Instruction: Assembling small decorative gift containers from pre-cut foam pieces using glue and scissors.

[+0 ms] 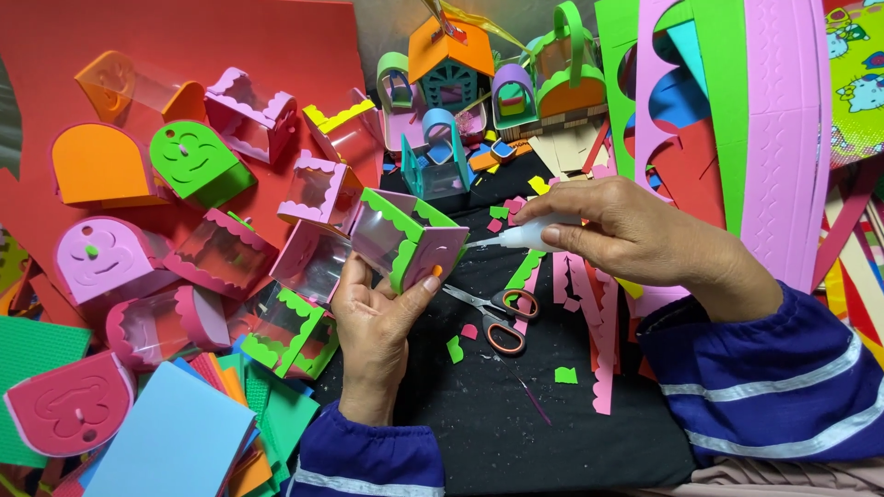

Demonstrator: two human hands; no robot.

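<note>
Holding a small foam box (408, 241) with green scalloped trim, left hand (376, 322) has its fingers closed round the lower corner, thumb on the purple face. Right hand (619, 232) pinches a glue bottle (527, 236), long axis level, nozzle pointing left and just beside the box's right edge. Scissors (494, 317) lie on the black desk (516, 423) below.

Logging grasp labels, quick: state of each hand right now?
Left hand: closed on the small box with green scalloped trim.
Right hand: closed on the glue bottle, nozzle towards the box.
</note>
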